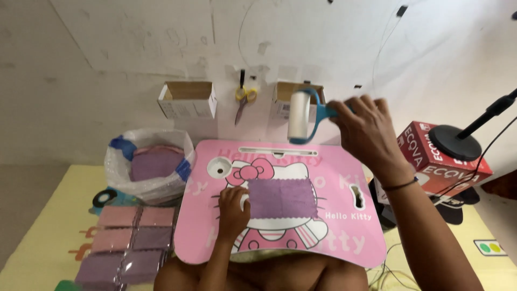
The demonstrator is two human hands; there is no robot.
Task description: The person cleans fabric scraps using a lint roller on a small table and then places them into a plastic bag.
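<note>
lint roller (299,115) raised in right hand (369,134), fingers gripping handle; left hand (232,210) pins purple cloth (281,198).

A cloth (281,198) lay in the middle of the lap bench (344,226), the left hand (232,211) on its left edge. The right hand (369,134) held a lint roller (299,116) above the far edge. To the left sat a bag (148,161) — packets (129,242) lay nearer. Right — a box (431,156).
</note>
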